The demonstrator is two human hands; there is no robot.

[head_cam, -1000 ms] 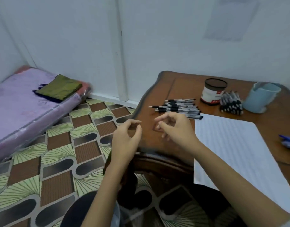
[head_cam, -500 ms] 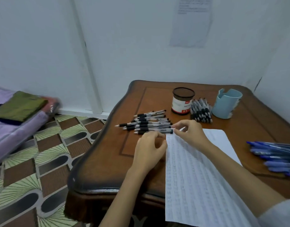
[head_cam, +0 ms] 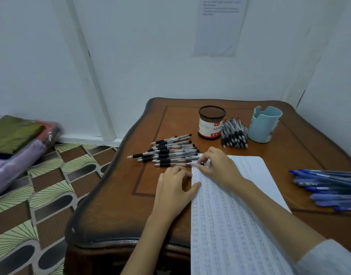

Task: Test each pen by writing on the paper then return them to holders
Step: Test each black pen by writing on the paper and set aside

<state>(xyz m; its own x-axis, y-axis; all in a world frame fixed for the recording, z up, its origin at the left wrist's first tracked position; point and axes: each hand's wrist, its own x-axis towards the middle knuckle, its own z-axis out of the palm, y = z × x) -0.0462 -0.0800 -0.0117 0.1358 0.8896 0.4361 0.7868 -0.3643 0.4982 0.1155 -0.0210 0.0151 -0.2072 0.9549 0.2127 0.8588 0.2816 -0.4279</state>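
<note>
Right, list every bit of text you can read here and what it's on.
"Ball P", cut off by the curve, on the label of the mesh holder.
Smaller print there: too small to read.
Wall sheet: print too small to read.
Paper on the table: handwritten rows, too blurred.
Black pens, blue pens: nothing legible.

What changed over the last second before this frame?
Both hands came down from mid-air onto the table: the left hand rests on the paper edge, the right hand pinches the nearest black pen. The mesh holder, blue holder and blue pens stayed put.
</note>
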